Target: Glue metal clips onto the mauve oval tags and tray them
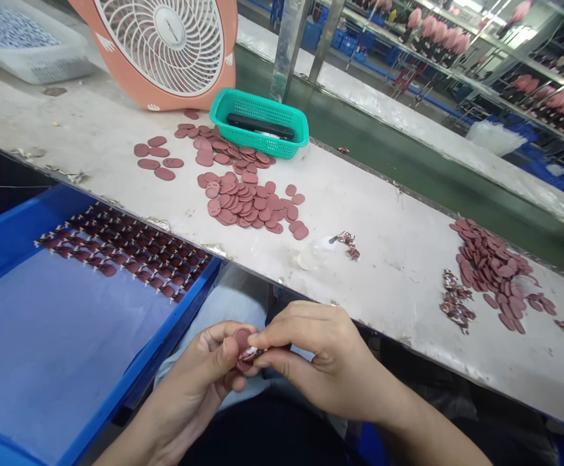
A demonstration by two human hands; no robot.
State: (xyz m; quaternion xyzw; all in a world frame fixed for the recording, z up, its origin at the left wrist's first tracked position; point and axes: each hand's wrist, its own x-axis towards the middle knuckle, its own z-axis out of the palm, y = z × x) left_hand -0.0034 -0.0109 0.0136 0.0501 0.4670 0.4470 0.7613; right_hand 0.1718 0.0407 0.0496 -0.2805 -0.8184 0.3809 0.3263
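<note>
Above my lap, my left hand (202,369) is closed around a reddish-brown oval disc (242,338). My right hand (328,356) pinches a small white-and-dark piece (251,353) against that disc, between thumb and forefinger; the fingertips partly hide it. On the bench beyond lies a heap of similar oval discs (250,204), some with small holes. A few small dark-and-white pieces (350,246) lie to its right. At my left, a blue tray (196,285) lined with pale sheet holds rows of discs with small pieces attached (153,252).
An orange fan (165,52) stands at the back of the bench (383,291). Beside it, a green basket (262,110) holds dark tools. More discs (495,268) and small pieces (456,303) lie at right. A white bin (59,61) sits far left.
</note>
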